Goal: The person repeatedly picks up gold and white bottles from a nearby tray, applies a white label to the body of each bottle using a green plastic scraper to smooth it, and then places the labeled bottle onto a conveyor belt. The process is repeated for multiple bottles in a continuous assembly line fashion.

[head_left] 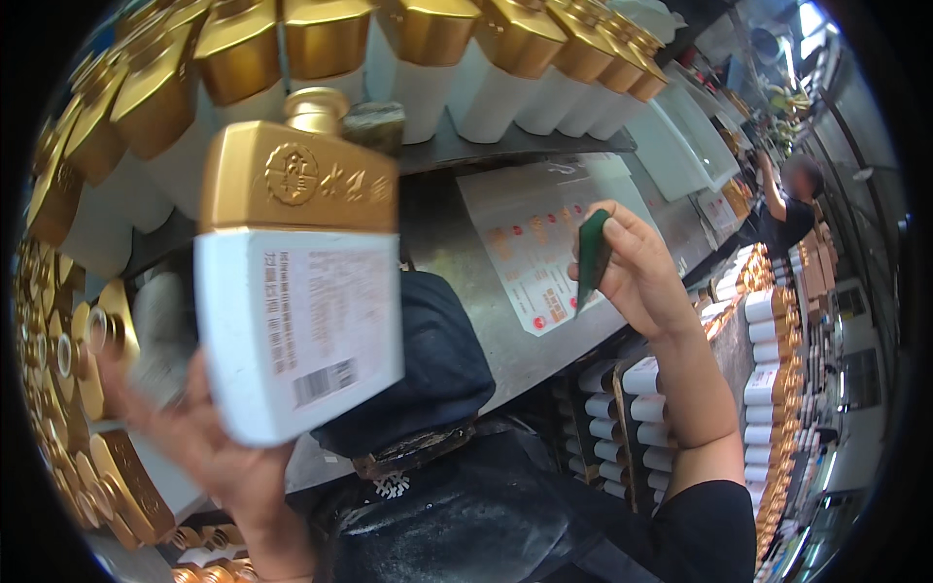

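A white bottle (299, 306) with an embossed gold shoulder and neck lies tilted in front of a dark padded block (437, 342), and a printed label with a barcode covers its upward face. My left hand (219, 444) is at the bottle's lower left, blurred, its fingers spread. The bottle hides part of that hand, so whether it bears the bottle's weight is unclear. Between the thumb and fingers of my right hand (630, 270) is a thin green scraper (592, 251). Beneath it, a backing sheet of printed labels (521, 248) lies on the metal tabletop (452, 218).
Gold-topped white bottles (419, 65) stand in a curved row along the far edge, with more bottles (65, 350) at left. At right are a white bin (681, 138) and racks of bottles (641, 408). A person (791, 193) works farther back. A grey blurred object (164, 328) stands near my left hand.
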Demonstrator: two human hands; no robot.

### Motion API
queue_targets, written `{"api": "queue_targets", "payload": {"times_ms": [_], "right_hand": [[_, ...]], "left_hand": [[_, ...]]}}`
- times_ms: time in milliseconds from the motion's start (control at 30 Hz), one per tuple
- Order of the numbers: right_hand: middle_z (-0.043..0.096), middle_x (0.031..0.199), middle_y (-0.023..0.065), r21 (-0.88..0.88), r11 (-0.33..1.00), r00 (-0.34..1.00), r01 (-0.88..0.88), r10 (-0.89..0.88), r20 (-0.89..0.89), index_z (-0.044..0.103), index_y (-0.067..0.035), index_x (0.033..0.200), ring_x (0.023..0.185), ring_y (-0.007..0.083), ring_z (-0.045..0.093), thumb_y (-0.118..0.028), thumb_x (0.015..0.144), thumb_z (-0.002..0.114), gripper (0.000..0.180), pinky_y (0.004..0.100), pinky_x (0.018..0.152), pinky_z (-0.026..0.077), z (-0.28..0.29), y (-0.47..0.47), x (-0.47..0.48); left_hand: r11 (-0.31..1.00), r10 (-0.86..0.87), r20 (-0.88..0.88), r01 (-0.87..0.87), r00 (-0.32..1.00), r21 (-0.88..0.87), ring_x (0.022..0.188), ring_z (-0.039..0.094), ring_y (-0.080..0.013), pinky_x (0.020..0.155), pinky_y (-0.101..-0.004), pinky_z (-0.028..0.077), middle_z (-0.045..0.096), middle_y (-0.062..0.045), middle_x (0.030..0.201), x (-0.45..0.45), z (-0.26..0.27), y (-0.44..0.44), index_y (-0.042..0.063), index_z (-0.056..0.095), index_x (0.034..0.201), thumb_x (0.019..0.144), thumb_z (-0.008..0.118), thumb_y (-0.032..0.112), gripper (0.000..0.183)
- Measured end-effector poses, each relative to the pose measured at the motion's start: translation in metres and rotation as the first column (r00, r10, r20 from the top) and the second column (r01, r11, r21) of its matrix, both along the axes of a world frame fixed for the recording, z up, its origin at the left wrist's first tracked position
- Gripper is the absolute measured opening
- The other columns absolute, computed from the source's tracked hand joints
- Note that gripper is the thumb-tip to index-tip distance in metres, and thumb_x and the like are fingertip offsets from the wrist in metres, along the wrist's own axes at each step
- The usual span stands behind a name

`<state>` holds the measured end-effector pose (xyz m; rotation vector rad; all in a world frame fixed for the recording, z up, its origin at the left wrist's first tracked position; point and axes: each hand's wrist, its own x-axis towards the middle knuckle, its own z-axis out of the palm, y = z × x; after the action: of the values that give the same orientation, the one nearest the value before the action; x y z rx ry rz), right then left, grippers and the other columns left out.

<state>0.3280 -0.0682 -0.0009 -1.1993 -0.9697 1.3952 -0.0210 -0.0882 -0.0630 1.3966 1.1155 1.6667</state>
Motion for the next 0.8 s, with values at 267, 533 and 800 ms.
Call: {"api": "queue_targets", "payload": {"times_ms": [267,533,800], "right_hand": [[0.05,0.056,-0.0002,-0.076,0.983,0.792,-0.165,0.178,0.584,0.07,-0.001,0.099,0.055,0.0058,0.047,-0.031,0.098,0.052,0.035,0.0239,0.052,0.036,-0.015,-0.008,0.025],[0.066,0.097,0.022,-0.094,0.867,0.013,-0.489,0.115,0.993,0.054,-0.012,0.135,0.077,0.0369,0.066,-0.01,0.084,0.053,0.051,0.0487,0.071,0.051,-0.095,0.026,0.058],[0.062,0.091,0.0102,-0.028,0.779,-0.326,-0.627,-0.229,0.917,0.047,-0.027,0.142,0.072,0.0273,0.065,-0.018,0.083,0.057,0.061,0.0373,0.065,0.054,-0.111,0.111,0.056]], "left_hand": [[0.962,0.114,-0.907,0.183,0.406,0.202,0.135,0.041,-0.0313,0.117,-0.0606,0.012,0.058,-0.006,0.126,0.057,0.023,0.007,0.037,0.066,0.121,0.063,0.078,0.006,0.066],[0.985,0.085,-0.978,0.132,0.193,0.112,0.137,0.039,-0.0327,0.116,-0.063,0.011,0.058,-0.007,0.127,0.058,0.047,0.0,0.031,0.071,0.113,0.069,0.072,0.0,0.054],[0.958,-0.173,-0.767,-0.076,0.618,-0.278,0.142,0.028,-0.034,0.116,-0.0447,0.024,0.027,-0.023,0.154,0.014,0.025,-0.027,0.005,0.011,0.154,0.062,0.088,0.036,0.124]]}}
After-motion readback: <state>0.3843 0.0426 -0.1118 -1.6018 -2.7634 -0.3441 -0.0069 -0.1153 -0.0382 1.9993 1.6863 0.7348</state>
